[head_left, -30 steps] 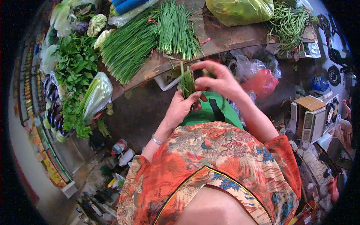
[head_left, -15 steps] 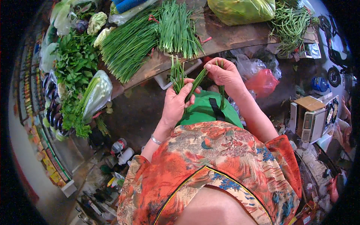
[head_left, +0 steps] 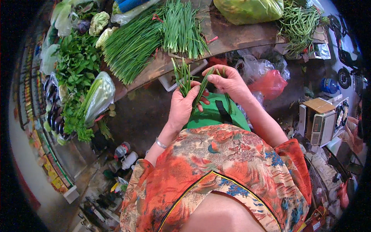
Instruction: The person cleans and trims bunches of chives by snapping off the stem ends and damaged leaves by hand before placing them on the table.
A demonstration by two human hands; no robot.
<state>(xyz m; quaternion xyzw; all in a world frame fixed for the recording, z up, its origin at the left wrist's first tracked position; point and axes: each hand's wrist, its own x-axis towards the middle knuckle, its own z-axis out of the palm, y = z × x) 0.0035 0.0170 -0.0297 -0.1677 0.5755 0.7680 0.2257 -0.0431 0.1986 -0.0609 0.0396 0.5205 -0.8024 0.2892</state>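
Observation:
My left hand is closed around a small bunch of green chives, their pale cut ends pointing up and away from me. Between the two hands some bent leaves slant across. My right hand pinches several leaves between thumb and fingers, and a few strands hang below it. Both hands are above a green cloth with a black strap, over my lap. Just beyond, on the table edge, lie larger piles of chives, some with red ties.
The brown wooden table carries a yellow-green plastic bag and long beans. To the left are leafy greens, bagged celery and eggplants. Under the table stands a white tray; plastic bags lie right of it.
My right hand has moved slightly left and nearer my left hand, and the leaves between them stand more upright. The bunch's cut ends have spread a little.

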